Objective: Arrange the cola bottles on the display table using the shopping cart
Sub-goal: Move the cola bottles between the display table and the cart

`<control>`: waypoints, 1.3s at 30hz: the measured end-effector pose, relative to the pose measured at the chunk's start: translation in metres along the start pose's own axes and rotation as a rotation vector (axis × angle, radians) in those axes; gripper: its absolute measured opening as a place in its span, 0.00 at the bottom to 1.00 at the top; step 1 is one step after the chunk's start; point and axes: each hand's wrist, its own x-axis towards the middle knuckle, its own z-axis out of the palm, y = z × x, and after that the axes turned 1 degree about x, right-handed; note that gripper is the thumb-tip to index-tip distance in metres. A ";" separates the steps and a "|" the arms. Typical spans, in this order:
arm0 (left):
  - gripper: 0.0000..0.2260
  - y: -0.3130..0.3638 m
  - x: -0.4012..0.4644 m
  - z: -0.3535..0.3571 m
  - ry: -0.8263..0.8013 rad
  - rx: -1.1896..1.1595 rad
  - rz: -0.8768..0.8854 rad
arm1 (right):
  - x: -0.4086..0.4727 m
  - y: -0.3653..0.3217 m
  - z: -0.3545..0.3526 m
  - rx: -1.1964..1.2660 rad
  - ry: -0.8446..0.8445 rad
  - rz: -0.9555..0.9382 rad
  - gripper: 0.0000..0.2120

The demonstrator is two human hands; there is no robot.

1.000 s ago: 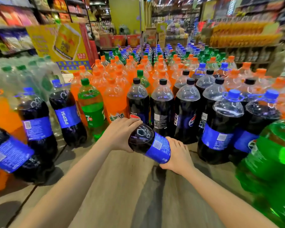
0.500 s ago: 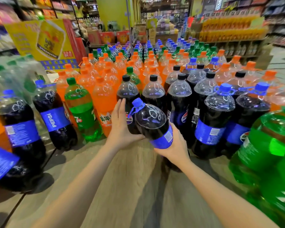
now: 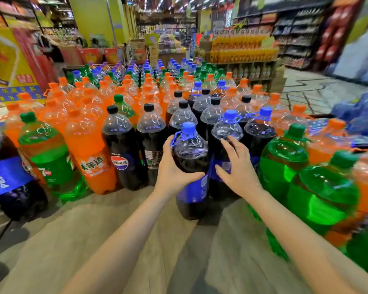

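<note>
A large cola bottle point(image 3: 191, 166) with a blue cap and blue label stands upright on the wooden display table point(image 3: 106, 234), in front of a row of other dark cola bottles point(image 3: 151, 143). My left hand point(image 3: 172, 168) grips its left side, thumb curled across the front. My right hand point(image 3: 236, 168) is just to its right with fingers spread and straight, off the bottle, in front of a neighbouring blue-capped cola bottle point(image 3: 226, 132).
Orange soda bottles point(image 3: 89, 149) and green bottles point(image 3: 49, 160) stand to the left, with more green bottles point(image 3: 285, 164) at the right. A Pepsi bottle point(image 3: 9, 177) sits at the far left. Shop shelves point(image 3: 242, 52) and an aisle floor point(image 3: 319, 92) lie behind.
The bottle went from lying tilted in both hands to standing upright on the table. My right hand has come off it and opened.
</note>
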 end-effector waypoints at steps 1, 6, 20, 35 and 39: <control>0.52 0.001 0.002 0.004 -0.010 0.010 0.002 | 0.008 0.001 -0.003 -0.053 0.010 -0.004 0.35; 0.54 -0.004 0.005 0.005 -0.001 0.022 -0.008 | 0.040 0.003 -0.007 -0.142 -0.035 0.062 0.40; 0.60 -0.038 -0.011 0.034 -0.006 0.073 -0.053 | 0.046 0.014 -0.004 -0.044 -0.042 0.122 0.44; 0.62 -0.063 0.014 0.033 -0.026 0.104 -0.042 | 0.045 0.014 -0.003 -0.049 -0.062 0.141 0.43; 0.62 -0.051 0.009 0.035 -0.012 0.150 -0.076 | 0.044 0.013 -0.003 -0.218 -0.124 0.109 0.43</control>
